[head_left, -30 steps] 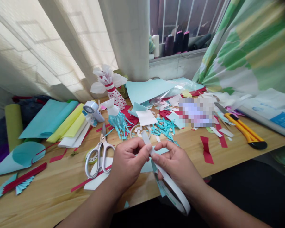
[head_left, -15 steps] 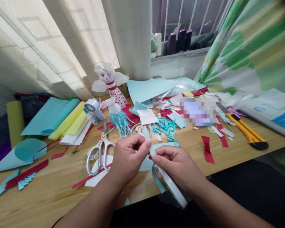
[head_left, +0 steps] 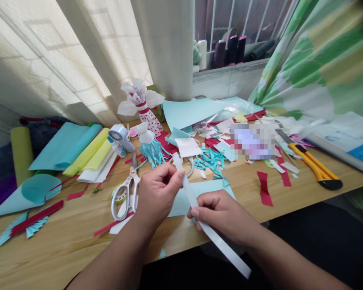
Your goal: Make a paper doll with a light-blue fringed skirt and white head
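Observation:
A long white paper strip (head_left: 220, 245) runs diagonally from above my left hand, past my right hand, and down over the table's front edge. My left hand (head_left: 158, 193) pinches it near the upper end, and my right hand (head_left: 220, 213) grips it lower down. Beneath my hands lies a pale blue paper sheet (head_left: 199, 197). Steel scissors with white handles (head_left: 125, 197) rest just left of my left hand, on the wooden table (head_left: 57, 229).
A tape dispenser (head_left: 119, 137), a red-dotted paper figure (head_left: 140, 106) and a blue-fringed paper figure (head_left: 149, 151) stand beyond my hands. Paper scraps and coloured sheets cover much of the table. A yellow utility knife (head_left: 316, 169) lies at the right.
The white strip, curled into a loop a second ago, now hangs straight and stiff. My hands have moved farther apart along it, and the view has shifted slightly.

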Motion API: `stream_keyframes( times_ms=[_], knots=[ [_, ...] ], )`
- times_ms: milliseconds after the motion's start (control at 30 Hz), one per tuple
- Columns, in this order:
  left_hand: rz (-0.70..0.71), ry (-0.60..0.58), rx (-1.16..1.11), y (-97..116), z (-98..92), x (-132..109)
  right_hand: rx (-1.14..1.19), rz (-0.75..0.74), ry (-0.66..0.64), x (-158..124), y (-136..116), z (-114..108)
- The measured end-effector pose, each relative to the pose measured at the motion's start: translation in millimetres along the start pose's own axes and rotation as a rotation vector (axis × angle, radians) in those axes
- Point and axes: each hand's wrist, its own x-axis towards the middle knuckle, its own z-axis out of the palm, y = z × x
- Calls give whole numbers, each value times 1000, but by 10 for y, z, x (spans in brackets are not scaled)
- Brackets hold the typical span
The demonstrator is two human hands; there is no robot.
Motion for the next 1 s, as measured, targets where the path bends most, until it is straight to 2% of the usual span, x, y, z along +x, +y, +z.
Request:
stream_keyframes(
  times_ms=[200, 333, 767, 933, 1000],
  knots=[
    [-13, 127, -87, -7, -70, 68, 14, 41, -76, 12, 54, 30],
    [-29, 171, -105, -31, -104, 123, 58, 29, -144, 11, 77, 31],
    [-43, 310, -378, -230, -159, 320, 148, 116, -187, -60, 183, -45],
    [-20, 339, -347, -302, -144, 360, 192, 132, -160, -58, 199, -114],
    [7, 398, -279, -301, -169, 341, 201, 134, -171, -60, 193, -138]
  ],
)
